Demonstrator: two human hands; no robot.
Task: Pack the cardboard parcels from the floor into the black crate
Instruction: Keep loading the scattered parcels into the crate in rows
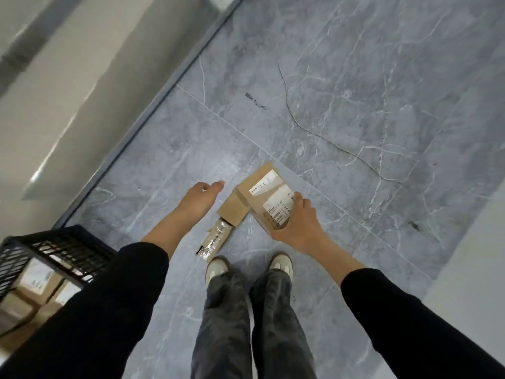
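Right hand [297, 228] grips the near corner of a labelled cardboard parcel [262, 192], thumb on top at the white label's edge and fingers curled beneath. The parcel sits tilted over the grey tiled floor [355, 105], ahead of the person's shoes [217, 269]; whether it is clear of the tiles cannot be told.

Left hand [198, 199] hangs over the floor, fingers loose and slightly bent, holding nothing, near a small plain carton [232, 212]. That carton lies just beside the held parcel's left edge. A narrow taped packet [216, 239] runs from under it toward the left shoe.

Black crate [62, 242] stands at the lower left, close to the wall [68, 91] and its grey skirting strip [153, 116], partly hidden by the left sleeve. Several boxed parcels [35, 280] lie inside it, below the rim. Open tile extends ahead and to the right of the parcels.
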